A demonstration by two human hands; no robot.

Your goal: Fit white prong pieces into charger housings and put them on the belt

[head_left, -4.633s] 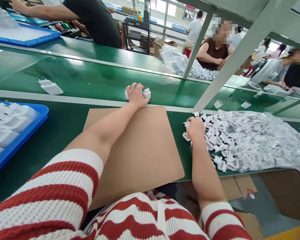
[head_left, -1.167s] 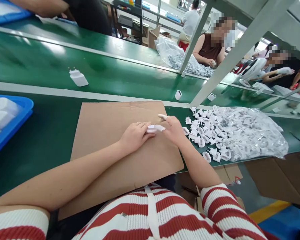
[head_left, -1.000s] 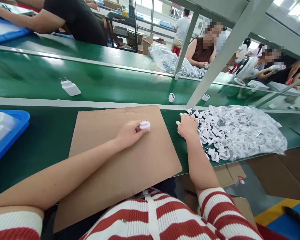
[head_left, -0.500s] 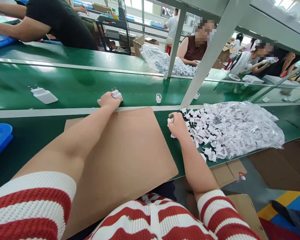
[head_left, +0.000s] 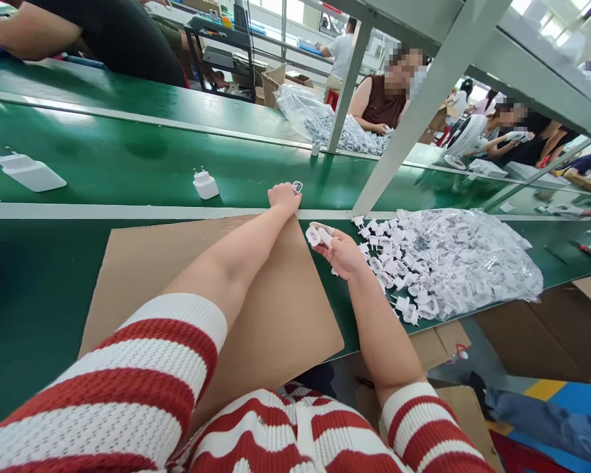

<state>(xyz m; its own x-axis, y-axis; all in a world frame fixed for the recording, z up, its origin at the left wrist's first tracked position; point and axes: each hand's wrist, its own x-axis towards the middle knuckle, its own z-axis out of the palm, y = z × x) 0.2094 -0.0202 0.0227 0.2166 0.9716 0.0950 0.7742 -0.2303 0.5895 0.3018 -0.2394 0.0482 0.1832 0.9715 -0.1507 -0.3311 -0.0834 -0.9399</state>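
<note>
My left hand (head_left: 282, 197) is at the near edge of the green belt, fingers closed on a small white charger body (head_left: 297, 188) with its port end showing. Close by, my right hand (head_left: 343, 255) pinches a white plastic plug piece (head_left: 313, 236) above the bench, beside the cardboard sheet; a second white piece seems to be in its fingers. On the belt a white charger with two pins (head_left: 206, 184) stands left of my left hand. Farther left lies another pinned charger (head_left: 33, 173).
A heap of white plug pieces (head_left: 396, 263) spills from a clear plastic bag (head_left: 487, 263) at right. The brown cardboard sheet (head_left: 256, 328) covers the bench before me. A slanted metal post (head_left: 404, 125) rises behind the heap. Co-workers sit across the belt.
My left hand has let go of the pinned charger, moved right and taken hold of the charger body. My right hand has turned and lifted white pieces from the heap's edge. Chargers shifted left.
</note>
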